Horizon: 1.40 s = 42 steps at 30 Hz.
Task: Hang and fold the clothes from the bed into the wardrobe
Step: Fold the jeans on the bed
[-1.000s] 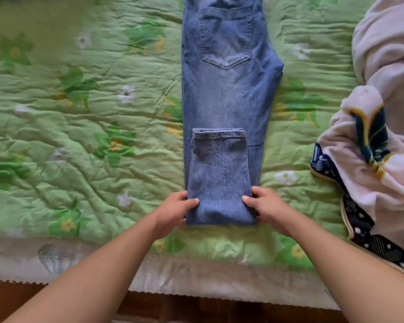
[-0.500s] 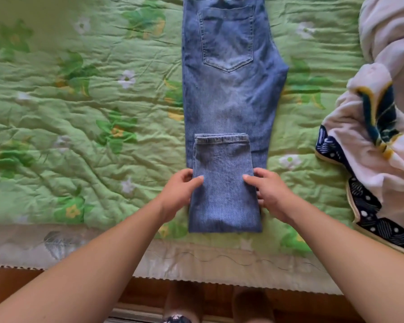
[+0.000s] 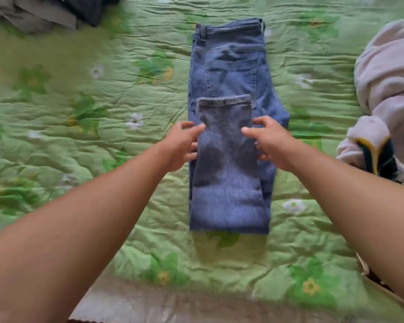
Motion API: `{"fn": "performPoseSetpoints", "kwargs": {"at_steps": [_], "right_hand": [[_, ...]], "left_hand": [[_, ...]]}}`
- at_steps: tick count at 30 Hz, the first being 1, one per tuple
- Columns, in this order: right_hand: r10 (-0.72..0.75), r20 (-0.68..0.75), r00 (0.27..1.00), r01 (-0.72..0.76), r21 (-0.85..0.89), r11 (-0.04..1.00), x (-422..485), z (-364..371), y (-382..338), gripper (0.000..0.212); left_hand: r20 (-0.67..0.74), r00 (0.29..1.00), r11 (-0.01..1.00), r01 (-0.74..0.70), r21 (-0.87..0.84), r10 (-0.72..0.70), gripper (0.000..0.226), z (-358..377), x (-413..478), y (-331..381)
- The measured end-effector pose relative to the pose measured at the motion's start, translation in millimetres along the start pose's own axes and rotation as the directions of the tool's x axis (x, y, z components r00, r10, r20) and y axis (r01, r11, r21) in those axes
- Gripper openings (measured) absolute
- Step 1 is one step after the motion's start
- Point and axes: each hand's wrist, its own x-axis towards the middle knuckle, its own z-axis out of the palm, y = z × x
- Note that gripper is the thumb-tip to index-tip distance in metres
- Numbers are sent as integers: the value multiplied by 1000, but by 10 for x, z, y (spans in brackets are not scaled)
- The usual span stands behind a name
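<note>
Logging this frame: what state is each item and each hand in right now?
jeans: lying flat, legs folded up once.
left hand: grips the folded leg's left edge.
right hand: grips its right edge.
quilt: spread out, wrinkled.
pale garment: crumpled, unfolded.
dark clothes: heaped, unfolded.

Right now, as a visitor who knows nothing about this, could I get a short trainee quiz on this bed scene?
1. True or false: the jeans lie with the waistband pointing away from the person.
2. The left hand and right hand hold which part? A) the sides of the folded-up legs B) the waistband C) the back pocket
3. Fill in: the pale garment lies to the jeans' ____.
Key: 1 true; 2 A; 3 right.
</note>
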Motion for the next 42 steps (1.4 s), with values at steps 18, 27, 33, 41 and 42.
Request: {"fn": "performPoseSetpoints", "kwargs": {"at_steps": [18, 27, 33, 41, 42], "right_hand": [[-415, -125, 901, 290, -538, 792, -499, 310, 1059, 51], [-442, 158, 883, 262, -947, 186, -297, 361, 1679, 81], [-586, 211, 782, 292, -955, 45, 11, 219, 1470, 87], [-636, 246, 732, 274, -960, -56, 1080, 50, 438, 90], [-622, 218, 752, 254, -967, -32, 1191, 35, 328, 91]], "left_hand": [[-63, 784, 527, -353, 773, 618, 61, 3, -449, -1300], [321, 801, -173, -270, 947, 505, 78, -116, -240, -1939], [334, 743, -195, -272, 942, 581, 81, -101, 30, -1621], [321, 711, -253, -204, 946, 626, 83, 161, 1046, -313], [303, 720, -230, -201, 952, 624, 83, 181, 1136, -196]]}}
